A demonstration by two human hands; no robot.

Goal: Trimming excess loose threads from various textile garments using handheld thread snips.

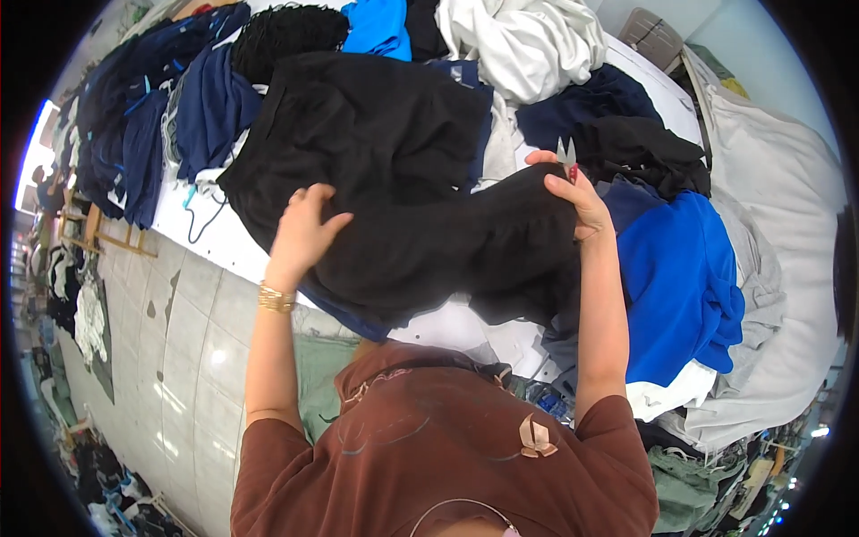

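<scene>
A pair of black trousers (385, 116) is spread over the white table, one leg stretched to the right. My left hand (307, 231) is over the waist side of the trousers, thumb and fingers apart; whether it touches the fabric I cannot tell. At the end of the stretched leg, my right hand (586, 204) is closed around small red-handled scissors (569, 159), their blades apart and pointing away from me. The thumb of that hand lies at the edge of the black fabric, and part of its fingers is hidden.
Dark navy garments (134, 107) are heaped at the far left, with white fabric (528, 40) at the back. To my right lie a bright blue garment (680, 277) and black fabric (640, 152). A large grey cloth (778, 215) drapes beyond them. The white table (210, 242) has its edge at left.
</scene>
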